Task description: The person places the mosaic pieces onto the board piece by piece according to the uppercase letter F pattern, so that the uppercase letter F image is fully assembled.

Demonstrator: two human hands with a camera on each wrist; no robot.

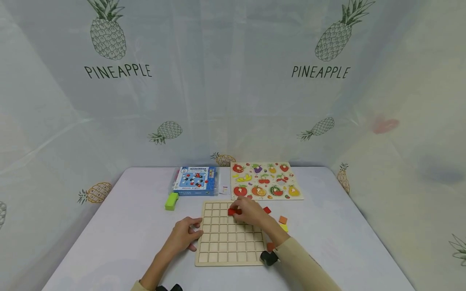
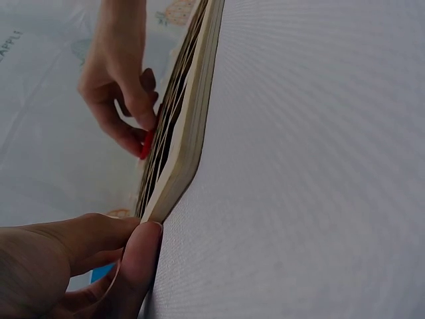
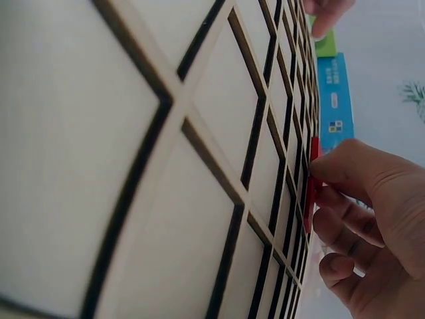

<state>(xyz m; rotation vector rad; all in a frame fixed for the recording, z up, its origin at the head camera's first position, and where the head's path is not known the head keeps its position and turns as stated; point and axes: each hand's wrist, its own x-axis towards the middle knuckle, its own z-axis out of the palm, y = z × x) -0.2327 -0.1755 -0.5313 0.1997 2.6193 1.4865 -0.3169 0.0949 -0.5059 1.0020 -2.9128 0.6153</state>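
Note:
A pale wooden grid board lies on the table between the two hands. At its left edge, the thumb and a finger of my left hand grip the rim; the left wrist view shows the fingertips meeting at the board's edge. My right hand reaches over the far part of the grid and pinches a flat red piece there. In the right wrist view the red piece lies along the grid beside the thumb, partly covered by it. Whether it is one piece or more, I cannot tell.
Right of the board lie a red piece, an orange piece, a yellow piece and an orange-red piece. Behind stand a blue box and a fruit puzzle board. A green block sits at the left.

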